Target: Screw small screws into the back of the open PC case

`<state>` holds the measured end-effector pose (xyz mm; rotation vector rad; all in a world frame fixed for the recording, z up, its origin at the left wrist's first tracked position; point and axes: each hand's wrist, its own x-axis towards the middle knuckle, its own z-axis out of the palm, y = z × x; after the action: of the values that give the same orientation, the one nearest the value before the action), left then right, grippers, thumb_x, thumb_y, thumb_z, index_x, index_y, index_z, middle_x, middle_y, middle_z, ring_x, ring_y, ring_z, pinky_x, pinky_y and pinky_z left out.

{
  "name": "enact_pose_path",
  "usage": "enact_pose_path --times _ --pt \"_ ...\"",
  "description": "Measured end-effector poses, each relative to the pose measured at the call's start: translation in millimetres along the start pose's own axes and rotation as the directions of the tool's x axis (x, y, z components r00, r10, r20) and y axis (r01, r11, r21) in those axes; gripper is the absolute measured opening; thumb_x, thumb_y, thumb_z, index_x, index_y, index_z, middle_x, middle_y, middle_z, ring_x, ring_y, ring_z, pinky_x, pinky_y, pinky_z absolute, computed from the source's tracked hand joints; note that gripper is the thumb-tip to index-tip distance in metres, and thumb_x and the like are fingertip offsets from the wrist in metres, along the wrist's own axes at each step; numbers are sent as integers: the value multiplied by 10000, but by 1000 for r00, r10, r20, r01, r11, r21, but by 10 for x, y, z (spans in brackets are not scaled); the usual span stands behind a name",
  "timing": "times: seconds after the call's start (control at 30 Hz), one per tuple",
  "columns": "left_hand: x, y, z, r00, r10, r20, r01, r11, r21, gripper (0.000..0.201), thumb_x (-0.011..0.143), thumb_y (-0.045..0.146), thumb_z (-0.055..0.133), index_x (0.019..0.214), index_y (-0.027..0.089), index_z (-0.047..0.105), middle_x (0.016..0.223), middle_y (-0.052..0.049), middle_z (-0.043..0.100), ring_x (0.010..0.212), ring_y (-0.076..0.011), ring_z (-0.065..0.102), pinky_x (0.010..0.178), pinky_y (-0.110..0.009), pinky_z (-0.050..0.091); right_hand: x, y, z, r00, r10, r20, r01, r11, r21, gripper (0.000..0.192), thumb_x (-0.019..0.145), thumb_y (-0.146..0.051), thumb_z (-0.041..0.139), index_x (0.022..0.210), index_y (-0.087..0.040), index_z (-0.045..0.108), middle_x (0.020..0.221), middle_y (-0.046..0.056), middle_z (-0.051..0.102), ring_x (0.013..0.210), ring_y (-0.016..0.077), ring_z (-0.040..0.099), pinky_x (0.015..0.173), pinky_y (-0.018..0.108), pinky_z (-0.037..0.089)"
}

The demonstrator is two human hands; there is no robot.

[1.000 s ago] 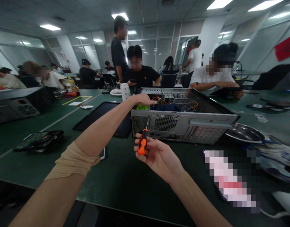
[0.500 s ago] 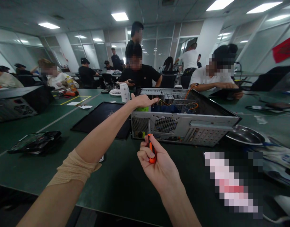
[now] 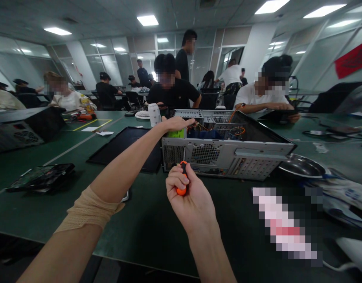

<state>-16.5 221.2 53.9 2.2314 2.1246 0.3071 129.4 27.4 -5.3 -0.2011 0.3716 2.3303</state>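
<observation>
An opened computer case [image 3: 222,146] lies on the green table, its rear panel with vents and slots facing me and its wiring exposed on top. My left hand [image 3: 179,124] reaches over the case's rear left corner with fingers stretched, above a block with a bright green label [image 3: 177,134]; its fingertips are near the cables. In front of the rear panel, my right hand [image 3: 195,196] is closed around the orange and black handle of a screwdriver [image 3: 181,191]. The screwdriver points up toward the panel's left part; I cannot tell whether its tip touches a screw.
A black side panel [image 3: 124,151] lies left of the case. Farther left are a circuit board assembly [image 3: 41,179] and another computer case [image 3: 24,129]. On the right are a metal bowl [image 3: 301,167] and gloves [image 3: 346,196]. A white cylindrical object [image 3: 154,114] stands behind. Co-workers sit across the table.
My right hand has shifted slightly up and left with the screwdriver, and less of its shaft shows. My left hand stays over the case. A standing person in the background has moved right.
</observation>
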Motion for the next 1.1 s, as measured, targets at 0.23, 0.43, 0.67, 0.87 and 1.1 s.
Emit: enact_pose_path --times 0.23,0.43,0.67,0.87,1.1 --pt "-7 19 33 996 -91 -19 89 993 -83 623 918 695 372 1022 220 761 1168 -144 752 1204 -357 619 1166 -675 226 55 30 40 1000 -29 5 29 998 -55 340 1105 -203 253 845 -197 472 611 -70 443 382 12 383 357 101 315" --pt "-37 19 75 995 -79 -54 74 993 -93 455 822 644 601 994 276 806 1141 -96 772 1195 -367 623 1168 -669 218 43 -34 4 999 -14 33 17 995 -100 309 1095 -311 330 910 -180 540 656 -46 450 421 31 400 373 118 350" --pt "-59 31 77 994 -95 -58 89 991 -97 489 790 665 647 1024 268 812 1180 -110 765 1226 -378 610 1181 -670 184 11 -27 77 1000 7 -6 -7 998 -62 343 1104 -377 311 1058 -166 578 672 -41 448 479 60 463 421 132 426" --pt "-28 13 103 993 -92 -68 84 991 -108 505 784 682 643 996 256 810 1106 -111 780 1165 -362 643 1184 -660 182 29 -92 46 1000 -31 1 31 996 -80 307 1092 -421 394 927 -196 521 607 -75 375 429 35 395 377 108 361" --pt "-63 43 74 994 -95 -60 89 990 -108 502 808 684 625 1000 263 816 1121 -103 778 1181 -366 633 1187 -654 185 85 -25 88 994 -81 -67 80 997 -14 275 1102 -330 431 870 -191 479 587 -103 374 391 5 372 347 65 333"
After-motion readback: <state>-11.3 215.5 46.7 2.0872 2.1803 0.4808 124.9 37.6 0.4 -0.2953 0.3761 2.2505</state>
